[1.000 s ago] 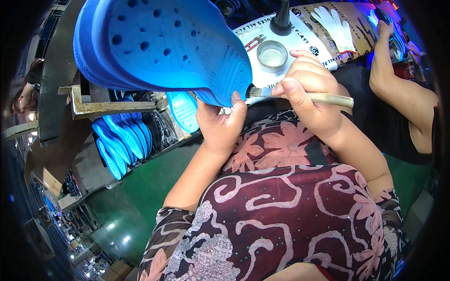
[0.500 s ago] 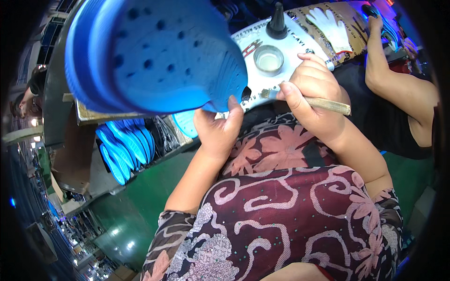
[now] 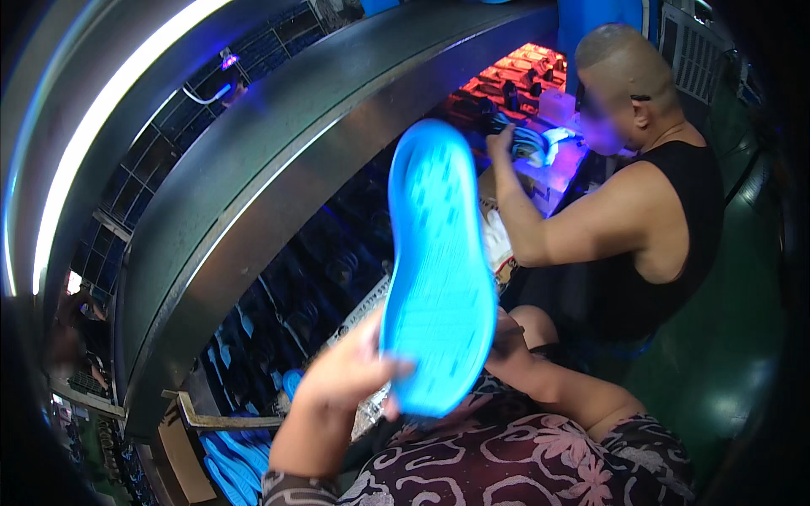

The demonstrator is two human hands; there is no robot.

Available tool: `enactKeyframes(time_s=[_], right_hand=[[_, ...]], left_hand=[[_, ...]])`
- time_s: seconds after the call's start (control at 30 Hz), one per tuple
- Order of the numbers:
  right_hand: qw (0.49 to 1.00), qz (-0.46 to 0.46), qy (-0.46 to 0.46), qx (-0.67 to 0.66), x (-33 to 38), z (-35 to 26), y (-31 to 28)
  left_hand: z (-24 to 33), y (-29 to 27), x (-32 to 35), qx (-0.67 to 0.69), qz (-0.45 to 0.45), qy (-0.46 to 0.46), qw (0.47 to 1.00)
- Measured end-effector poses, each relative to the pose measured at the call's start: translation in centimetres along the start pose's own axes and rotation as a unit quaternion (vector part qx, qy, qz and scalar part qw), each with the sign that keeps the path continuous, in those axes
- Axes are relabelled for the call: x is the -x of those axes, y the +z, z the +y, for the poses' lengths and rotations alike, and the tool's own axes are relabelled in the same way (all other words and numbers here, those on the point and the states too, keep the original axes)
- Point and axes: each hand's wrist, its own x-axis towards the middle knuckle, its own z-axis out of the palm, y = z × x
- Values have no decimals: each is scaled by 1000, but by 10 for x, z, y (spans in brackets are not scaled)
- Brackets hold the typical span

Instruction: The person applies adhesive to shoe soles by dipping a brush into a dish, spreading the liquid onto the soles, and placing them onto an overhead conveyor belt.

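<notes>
While you hold up the blue shoe sole (image 3: 439, 278), your left hand (image 3: 342, 367): closed on the left side of its near end. Your thumb lies over the face you see, and your other fingers are mostly hidden.

Where the sole is: up in the air in front of you, with its near end between your two hands.

Long way of the sole: it runs away from you, almost straight up the view, and the far end leans a little left.

From your grip: most of the sole sticks out past your left hand and to its right. No hand shows on the far end.

Nearer hand: the left one, which is touching it. Your right hand (image 3: 515, 350) is just beside the right edge, partly hidden. I cannot tell if it touches the sole, how far open it is, or what it holds.

Pile of blue soles (image 3: 236, 468): low down, left of your left arm, under a pale bar (image 3: 228, 420).

White glove (image 3: 498, 240): past the sole's right edge, partly covered.

Co-worker (image 3: 607, 228): beyond your right arm, holding something dark.
</notes>
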Motion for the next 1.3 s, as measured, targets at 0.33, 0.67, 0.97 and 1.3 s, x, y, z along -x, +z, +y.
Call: enactKeyframes(time_s=[0.33, 0.67, 0.97, 1.3], right_hand=[[995, 29, 96, 13, 2, 26, -51], [995, -8, 86, -44, 16, 57, -42], [957, -67, 241, -149, 23, 38, 19], [944, -49, 309, -106, 43, 21, 15]], left_hand=[[122, 40, -237, 343, 67, 219, 911], [-133, -75, 60, -34, 536, -63, 841], [-305, -94, 327, -278, 643, -316, 641], [-300, -106, 270, 390, 548, 16, 740]])
